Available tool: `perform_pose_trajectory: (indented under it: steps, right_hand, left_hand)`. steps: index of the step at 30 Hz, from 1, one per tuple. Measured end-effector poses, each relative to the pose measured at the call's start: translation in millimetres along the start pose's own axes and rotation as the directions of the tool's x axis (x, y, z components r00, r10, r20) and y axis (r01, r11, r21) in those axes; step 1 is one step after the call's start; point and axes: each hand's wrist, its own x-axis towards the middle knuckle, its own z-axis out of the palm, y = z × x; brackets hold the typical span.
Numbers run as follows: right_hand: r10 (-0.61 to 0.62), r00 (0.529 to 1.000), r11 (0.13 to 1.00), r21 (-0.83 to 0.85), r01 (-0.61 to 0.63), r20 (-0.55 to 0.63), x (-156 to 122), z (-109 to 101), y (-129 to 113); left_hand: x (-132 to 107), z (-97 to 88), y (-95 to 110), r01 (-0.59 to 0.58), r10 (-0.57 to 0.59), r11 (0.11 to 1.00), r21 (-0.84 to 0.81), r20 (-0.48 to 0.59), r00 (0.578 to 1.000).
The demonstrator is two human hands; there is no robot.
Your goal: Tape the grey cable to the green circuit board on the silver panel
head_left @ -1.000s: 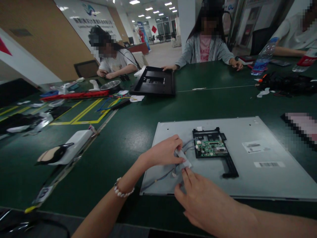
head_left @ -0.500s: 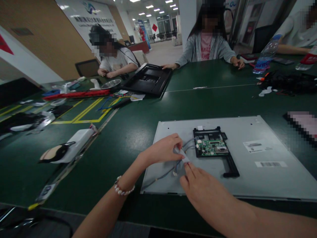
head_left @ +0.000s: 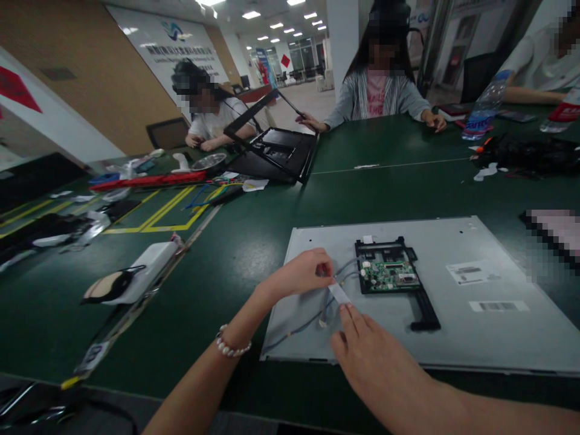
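And the left hand (head_left: 304,272) is pinching the white strip (head_left: 339,294) by its far end, its length slanting nearward to the right hand (head_left: 383,356), whose fingers are touching it, thumb apart.

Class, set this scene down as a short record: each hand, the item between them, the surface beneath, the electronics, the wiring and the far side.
Left hand: thumb and finger at the strip's upper end
Right hand: fingertips at its lower end
Item: white strip, slanting between the hands
Surface: grey panel, flat on the green table
Electronics: green circuit board in a black bracket
Wiring: grey cables left of the board; ends partly hidden
Far side: tilted black frame near a co-worker's hand
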Motion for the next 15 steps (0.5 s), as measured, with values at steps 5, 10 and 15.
perform_pose_trajectory:
  steps: [5,10,15]
  right_hand:
    - [0.016,1.000,1.000,0.005,-0.016,0.001,-1,3,-1]
    - [0.013,1.000,1.000,0.023,-0.013,-0.027,-2,-8,3]
    - [0.014,0.998,0.963,0.268,0.002,-0.059,-22,-40,47]
  left_hand:
    - [-1,-0.1,1,0.008,-0.008,1.000,0.010,0.006,1.000]
    - [-3,0.3,9,-0.011,0.011,0.999,0.053,0.005,1.000]
    - [-4,0.5,10,-0.012,0.014,0.992,0.128,-0.021,1.000]
